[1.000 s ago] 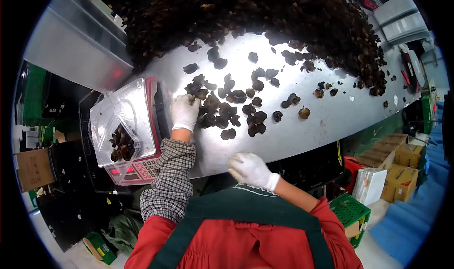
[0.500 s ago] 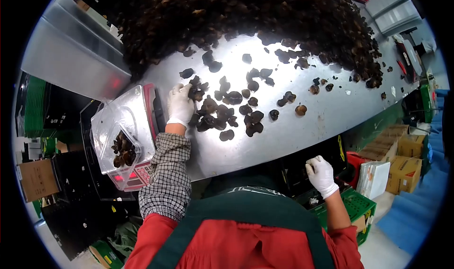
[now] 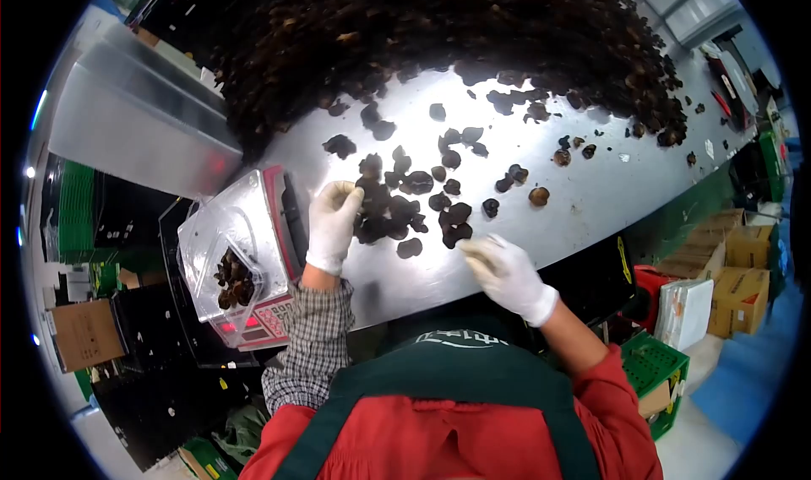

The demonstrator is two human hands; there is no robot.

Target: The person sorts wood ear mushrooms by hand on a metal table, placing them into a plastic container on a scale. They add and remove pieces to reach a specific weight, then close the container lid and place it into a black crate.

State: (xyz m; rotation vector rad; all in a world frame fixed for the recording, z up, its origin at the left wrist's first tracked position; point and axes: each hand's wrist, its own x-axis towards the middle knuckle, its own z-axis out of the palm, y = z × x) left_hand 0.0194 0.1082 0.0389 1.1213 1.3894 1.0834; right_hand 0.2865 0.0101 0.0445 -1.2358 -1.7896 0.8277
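Note:
My left hand, in a white glove, is over the left part of the metal table. Its thumb and fingertips are curled together beside a cluster of dark wood ear mushrooms; what lies between them, if anything, is hidden. My right hand, gloved too, reaches over the front edge of the table, a little blurred. Its fingers are stretched loosely leftward, close below a wood ear piece, and I see nothing held. Left of my left hand is a scale bearing a clear plastic container with brown pieces inside.
A large heap of wood ears covers the back of the metal table. A grey metal bin stands behind the scale. Green crates and cardboard boxes are at the right, a black crate below the edge.
My right hand has come up and left from beside the table to its front edge. My left hand has drawn back from the upper pieces, fingers now curled. The whole view has shifted slightly.

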